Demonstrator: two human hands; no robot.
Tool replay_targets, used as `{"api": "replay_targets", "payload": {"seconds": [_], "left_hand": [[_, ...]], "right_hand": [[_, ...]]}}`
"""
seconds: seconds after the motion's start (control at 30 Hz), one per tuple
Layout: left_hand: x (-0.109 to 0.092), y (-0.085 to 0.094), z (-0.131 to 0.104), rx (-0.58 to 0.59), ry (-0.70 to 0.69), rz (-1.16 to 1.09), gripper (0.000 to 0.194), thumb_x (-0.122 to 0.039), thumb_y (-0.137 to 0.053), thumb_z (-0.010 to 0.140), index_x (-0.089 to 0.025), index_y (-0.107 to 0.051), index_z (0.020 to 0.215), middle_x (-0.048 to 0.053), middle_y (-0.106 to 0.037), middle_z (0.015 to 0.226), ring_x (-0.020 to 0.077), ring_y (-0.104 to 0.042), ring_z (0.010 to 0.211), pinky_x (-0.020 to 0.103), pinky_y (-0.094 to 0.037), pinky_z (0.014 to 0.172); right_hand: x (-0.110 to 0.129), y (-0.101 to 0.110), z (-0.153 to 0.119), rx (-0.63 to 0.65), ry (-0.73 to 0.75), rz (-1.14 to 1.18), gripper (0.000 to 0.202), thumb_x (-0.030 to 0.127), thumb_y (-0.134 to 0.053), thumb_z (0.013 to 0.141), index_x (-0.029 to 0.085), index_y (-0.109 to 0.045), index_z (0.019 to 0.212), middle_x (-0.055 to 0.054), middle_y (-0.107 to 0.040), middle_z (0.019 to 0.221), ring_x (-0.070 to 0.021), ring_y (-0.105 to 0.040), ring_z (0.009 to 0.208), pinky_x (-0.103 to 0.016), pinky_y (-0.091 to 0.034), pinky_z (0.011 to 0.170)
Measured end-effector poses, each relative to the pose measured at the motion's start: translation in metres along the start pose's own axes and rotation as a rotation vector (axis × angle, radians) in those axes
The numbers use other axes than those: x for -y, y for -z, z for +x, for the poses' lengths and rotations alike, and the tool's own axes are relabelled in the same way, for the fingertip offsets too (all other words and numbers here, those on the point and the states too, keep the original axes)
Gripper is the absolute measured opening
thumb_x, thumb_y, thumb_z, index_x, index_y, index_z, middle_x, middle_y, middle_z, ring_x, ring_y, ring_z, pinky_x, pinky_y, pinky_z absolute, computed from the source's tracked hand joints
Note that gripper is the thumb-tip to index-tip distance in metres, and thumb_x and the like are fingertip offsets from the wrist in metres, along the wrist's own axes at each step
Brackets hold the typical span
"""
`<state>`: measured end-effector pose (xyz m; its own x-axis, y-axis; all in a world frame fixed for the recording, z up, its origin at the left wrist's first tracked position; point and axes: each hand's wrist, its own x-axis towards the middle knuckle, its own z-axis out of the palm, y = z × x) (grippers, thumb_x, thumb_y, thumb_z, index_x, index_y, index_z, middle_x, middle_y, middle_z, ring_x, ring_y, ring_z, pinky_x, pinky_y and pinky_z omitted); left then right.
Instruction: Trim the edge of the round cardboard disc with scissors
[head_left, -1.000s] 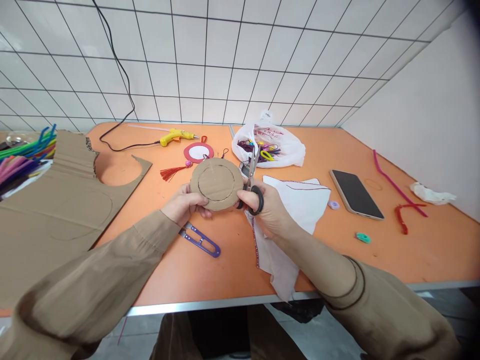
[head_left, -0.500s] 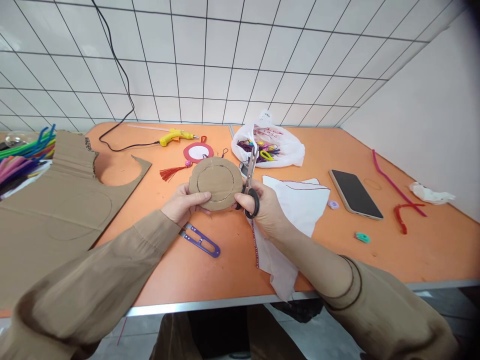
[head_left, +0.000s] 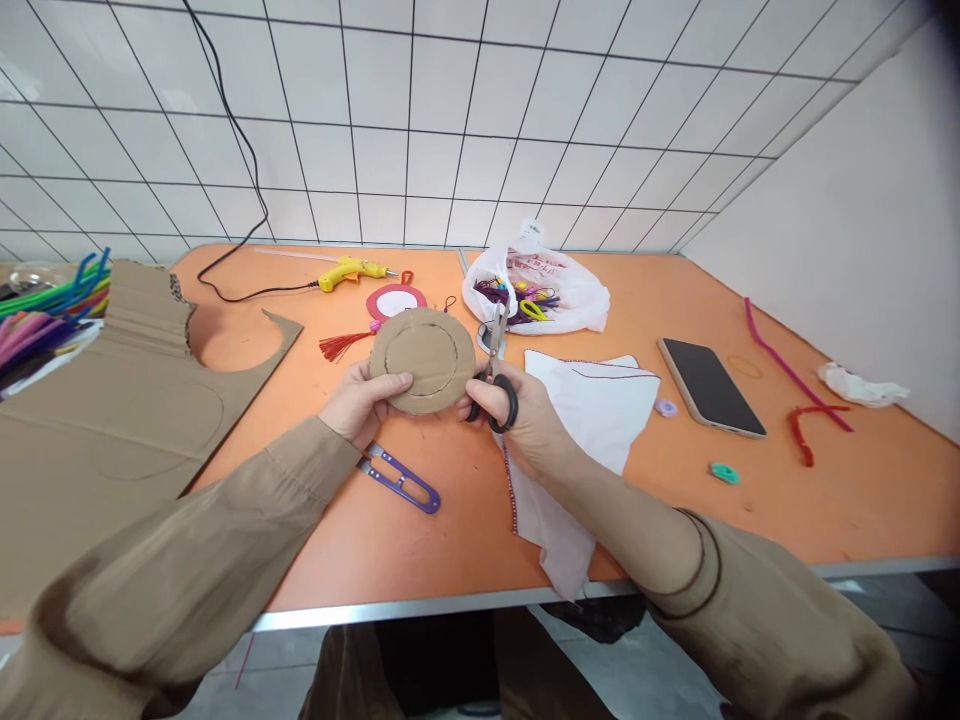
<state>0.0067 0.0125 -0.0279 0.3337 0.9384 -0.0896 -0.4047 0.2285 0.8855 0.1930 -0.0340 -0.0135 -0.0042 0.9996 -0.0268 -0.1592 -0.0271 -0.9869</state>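
Observation:
A round cardboard disc (head_left: 422, 360) with a smaller circle marked inside its edge is held above the orange table. My left hand (head_left: 361, 402) pinches its left edge, thumb on top. My right hand (head_left: 529, 412) holds black-handled scissors (head_left: 496, 345), blades pointing up and away, and its thumb and fingertips also touch the disc's right edge. Beneath the hands lie purple thread snips (head_left: 401, 480) and a white cloth (head_left: 585, 405) with a dark red stitched edge. Just behind the disc are a red-rimmed round ornament (head_left: 395, 300) and a red tassel (head_left: 345, 345).
A cut cardboard sheet (head_left: 142, 400) covers the left side, with coloured pipe cleaners (head_left: 56, 315) on it. Farther back lie a yellow glue gun (head_left: 349, 272) with its cord and a white plastic bag (head_left: 577, 300). At right are a phone (head_left: 711, 388), a teal clip (head_left: 724, 473) and pipe cleaners (head_left: 799, 365).
The cardboard disc has shifted slightly left and toward the back, with both hands still on it. The scissors have moved a little along with my right hand.

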Motion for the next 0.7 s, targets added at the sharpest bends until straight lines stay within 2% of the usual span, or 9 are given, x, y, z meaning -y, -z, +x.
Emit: {"api": "replay_targets", "payload": {"seconds": [0.1, 0.27, 0.37, 0.57, 0.7], "left_hand": [[-0.001, 0.001, 0.001, -0.052, -0.010, -0.029, 0.032, -0.019, -0.081, 0.059, -0.014, -0.076, 0.090, 0.012, -0.078, 0.096, 0.0307, -0.072, 0.094, 0.041, -0.060, 0.082], [-0.003, 0.001, 0.000, 0.009, 0.018, 0.002, 0.034, -0.018, -0.081, 0.056, -0.014, -0.077, 0.090, 0.012, -0.077, 0.098, 0.0323, -0.071, 0.100, 0.042, -0.057, 0.089], [-0.003, 0.001, 0.000, 0.021, 0.041, 0.014, 0.036, -0.019, -0.081, 0.056, -0.014, -0.077, 0.092, 0.012, -0.077, 0.100, 0.0326, -0.070, 0.102, 0.041, -0.057, 0.089], [-0.003, 0.002, -0.001, 0.032, 0.100, 0.005, 0.035, -0.018, -0.080, 0.058, -0.015, -0.076, 0.093, 0.012, -0.077, 0.103, 0.0298, -0.071, 0.100, 0.036, -0.058, 0.084], [-0.006, -0.001, -0.005, 0.077, 0.124, 0.013, 0.038, -0.024, -0.082, 0.063, -0.017, -0.076, 0.099, 0.012, -0.077, 0.101, 0.0257, -0.073, 0.087, 0.029, -0.058, 0.067]], "right_hand": [[-0.001, -0.001, -0.001, 0.032, -0.036, 0.018, 0.028, 0.040, -0.073, 0.074, 0.017, -0.062, 0.085, -0.002, -0.066, 0.067, -0.0138, -0.059, 0.061, -0.025, -0.041, 0.054], [0.006, -0.005, -0.005, 0.006, -0.027, -0.001, 0.020, 0.030, -0.074, 0.066, 0.018, -0.062, 0.076, 0.002, -0.063, 0.061, -0.0128, -0.057, 0.057, -0.027, -0.047, 0.057], [0.009, -0.006, -0.006, 0.020, -0.028, -0.035, 0.019, 0.029, -0.074, 0.065, 0.018, -0.062, 0.074, 0.002, -0.062, 0.060, -0.0127, -0.057, 0.056, -0.026, -0.047, 0.055], [0.007, -0.003, -0.003, 0.060, -0.052, -0.048, 0.018, 0.031, -0.075, 0.065, 0.018, -0.064, 0.071, 0.000, -0.064, 0.057, -0.0138, -0.058, 0.053, -0.027, -0.047, 0.053], [0.002, 0.001, 0.001, 0.043, -0.038, -0.036, 0.016, 0.030, -0.074, 0.066, 0.018, -0.064, 0.072, 0.001, -0.063, 0.056, -0.0137, -0.057, 0.052, -0.026, -0.045, 0.052]]}}
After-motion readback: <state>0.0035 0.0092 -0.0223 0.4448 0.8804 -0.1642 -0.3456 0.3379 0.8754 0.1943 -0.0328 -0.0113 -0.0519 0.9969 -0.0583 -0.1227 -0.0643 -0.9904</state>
